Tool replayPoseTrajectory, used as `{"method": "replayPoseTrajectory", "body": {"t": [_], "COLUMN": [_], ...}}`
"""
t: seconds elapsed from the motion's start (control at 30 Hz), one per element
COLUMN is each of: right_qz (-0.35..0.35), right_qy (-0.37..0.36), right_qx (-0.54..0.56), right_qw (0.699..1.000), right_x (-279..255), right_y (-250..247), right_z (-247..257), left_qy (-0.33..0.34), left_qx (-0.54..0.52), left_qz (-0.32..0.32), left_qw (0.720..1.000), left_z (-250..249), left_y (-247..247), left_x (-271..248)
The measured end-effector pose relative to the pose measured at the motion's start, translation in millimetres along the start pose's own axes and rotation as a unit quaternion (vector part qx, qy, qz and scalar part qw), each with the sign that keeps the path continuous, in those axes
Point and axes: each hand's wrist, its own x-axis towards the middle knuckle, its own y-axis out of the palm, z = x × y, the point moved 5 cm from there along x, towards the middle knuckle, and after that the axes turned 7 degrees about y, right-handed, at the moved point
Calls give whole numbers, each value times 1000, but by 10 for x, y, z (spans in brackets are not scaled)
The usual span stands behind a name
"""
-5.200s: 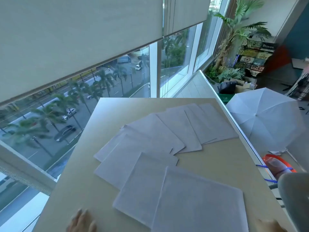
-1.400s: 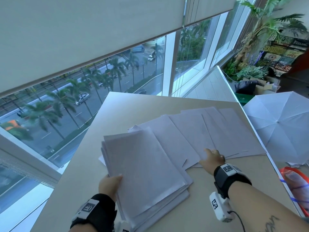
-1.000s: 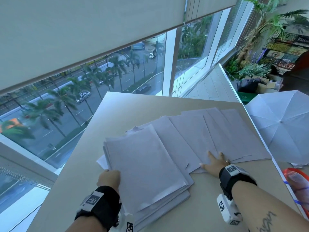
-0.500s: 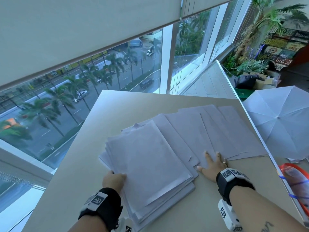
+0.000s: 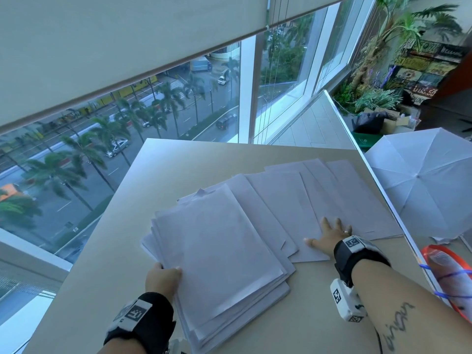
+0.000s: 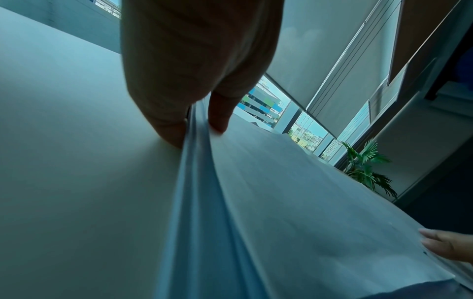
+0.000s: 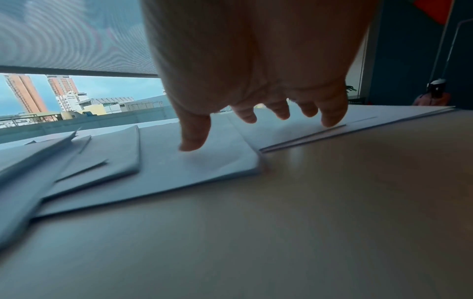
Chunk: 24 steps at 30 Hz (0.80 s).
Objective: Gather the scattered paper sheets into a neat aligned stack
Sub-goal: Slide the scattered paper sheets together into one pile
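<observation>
A rough pile of white paper sheets (image 5: 217, 254) lies on the beige table (image 5: 102, 277), its edges uneven. My left hand (image 5: 163, 277) grips the pile's near-left edge, thumb on top and fingers underneath (image 6: 176, 129). To the right, several more sheets (image 5: 332, 200) are fanned out flat and overlapping. My right hand (image 5: 329, 238) lies flat on their near edge with fingers spread. The right wrist view shows its fingertips (image 7: 194, 143) pressing the paper (image 7: 179, 176).
The table's right edge (image 5: 398, 221) runs close beside the fanned sheets, with a white umbrella (image 5: 421, 185) and an orange-rimmed object (image 5: 449, 274) beyond it. A large window and a lowered blind (image 5: 102, 47) stand past the far edge. Bare tabletop (image 5: 306, 315) lies in front.
The left hand has pulled the held pile a little toward me and rightward. The right hand slid further onto the fanned sheets and spread its fingers flat.
</observation>
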Motion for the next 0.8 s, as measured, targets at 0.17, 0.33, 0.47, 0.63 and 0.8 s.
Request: {"method": "replayPoseTrajectory", "body": {"t": [0.17, 0.33, 0.47, 0.63, 0.8], "right_qz": [30, 45, 41, 48, 47], "right_qy": [-1, 5, 2, 2, 2], "right_qx": [-20, -9, 1, 7, 12], "right_qw": [999, 999, 999, 999, 999], "right_x": [70, -41, -166, -406, -744], "right_y": [126, 265, 377, 536, 777], "right_z": [-57, -175, -310, -466, -611], "left_qy": [-8, 3, 16, 20, 33], "left_qx": [-4, -2, 10, 17, 42], "left_qz": [11, 33, 38, 46, 51], "left_qw": [1000, 999, 999, 999, 997], "left_z": [-63, -39, 51, 211, 344], "left_y": [32, 29, 17, -42, -197], "left_x": [42, 47, 52, -56, -260]}}
